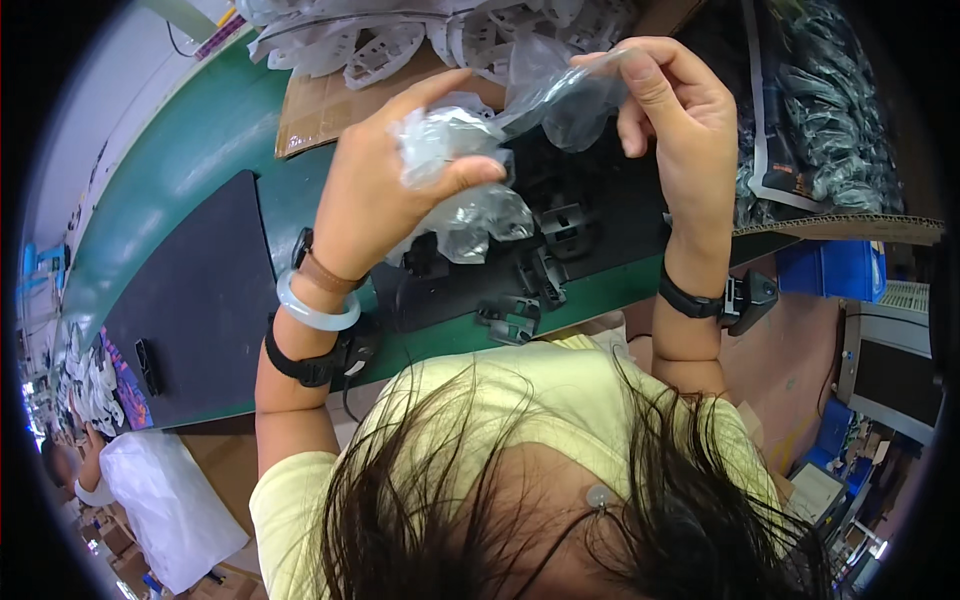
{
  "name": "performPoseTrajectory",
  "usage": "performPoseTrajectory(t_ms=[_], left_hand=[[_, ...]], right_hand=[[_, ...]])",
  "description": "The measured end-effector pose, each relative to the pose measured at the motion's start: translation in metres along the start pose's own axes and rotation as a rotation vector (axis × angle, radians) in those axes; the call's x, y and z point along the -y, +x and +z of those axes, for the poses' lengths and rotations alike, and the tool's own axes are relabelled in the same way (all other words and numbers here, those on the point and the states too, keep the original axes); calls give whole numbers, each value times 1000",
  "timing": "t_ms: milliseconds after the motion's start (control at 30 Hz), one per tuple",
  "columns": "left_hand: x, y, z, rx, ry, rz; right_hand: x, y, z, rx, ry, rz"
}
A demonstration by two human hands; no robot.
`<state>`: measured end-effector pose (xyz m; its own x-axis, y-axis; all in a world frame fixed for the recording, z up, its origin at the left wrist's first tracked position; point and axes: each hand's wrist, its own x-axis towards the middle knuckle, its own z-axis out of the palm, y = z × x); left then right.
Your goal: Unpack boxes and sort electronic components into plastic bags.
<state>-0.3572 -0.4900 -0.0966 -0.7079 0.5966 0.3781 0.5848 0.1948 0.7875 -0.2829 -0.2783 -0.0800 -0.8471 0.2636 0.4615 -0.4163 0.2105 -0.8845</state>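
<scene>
Bag [520,120], clear crinkled plastic, at 12 o'clock, pinched between left hand [385,175] and right hand [675,110]. Black plastic clips [530,290] below; cardboard box [320,105] at 11; blue crate [845,268] at 3.

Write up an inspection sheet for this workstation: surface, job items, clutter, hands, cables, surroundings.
Surface: green conveyor belt carrying a black mat.
Job's things: clear plastic bag held up between both hands; black plastic clips lie on the belt below.
Clutter: white plastic parts on cardboard; box of bagged dark parts at right.
Grippers: left hand bunches the bag; right hand pinches its edge. Both wrists wear black bands.
Cables: thin dark wire at top left.
Surroundings: blue crates; another person at lower left.
</scene>
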Motion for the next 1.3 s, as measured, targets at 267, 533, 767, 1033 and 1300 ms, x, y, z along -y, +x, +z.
performPoseTrajectory(t_ms=[267,533,767,1033,1300], left_hand=[[18,1,16,-50,205,260],[1,8,0,-151,126,302],[-11,14,-14,-129,234,402],[4,-10,-13,102,-320,-42],[9,-54,-7,89,-1011,-378]], right_hand=[[-6,-5,8,-2,470,237],[-5,-25,5,-72,-174,366],[-3,-28,22,-224,-164,67],[-15,-49,62,113,138,-110],[-86,-28,-52,-225,-1478,175]])
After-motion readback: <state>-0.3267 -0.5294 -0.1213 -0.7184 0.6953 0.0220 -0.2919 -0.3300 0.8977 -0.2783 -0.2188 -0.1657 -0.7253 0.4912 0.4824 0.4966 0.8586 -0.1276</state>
